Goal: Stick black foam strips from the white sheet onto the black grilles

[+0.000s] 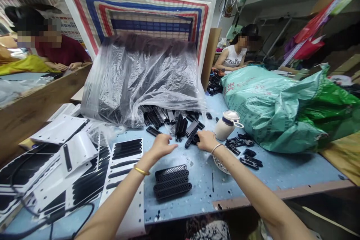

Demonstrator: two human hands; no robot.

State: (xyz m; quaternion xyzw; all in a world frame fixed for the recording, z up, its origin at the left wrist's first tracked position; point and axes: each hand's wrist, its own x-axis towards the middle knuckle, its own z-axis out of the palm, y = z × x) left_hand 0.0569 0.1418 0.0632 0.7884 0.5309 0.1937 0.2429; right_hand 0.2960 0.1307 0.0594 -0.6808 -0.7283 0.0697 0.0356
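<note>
**Right hand (207,141) nearest the slanted black strip (191,137)**

Head view: the strip lies on the counter (199,163), at the near edge of a loose pile (180,125), just left of the right hand; its long axis runs from near left to far right. Whether that hand grips the dark piece (195,140) beside it, I cannot tell. The left hand (162,145), farther off, has thumb and fingers apart, holding nothing.

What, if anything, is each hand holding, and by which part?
The left hand holds nothing. The right hand is at the black pieces; whether it grips one cannot be told.
</note>
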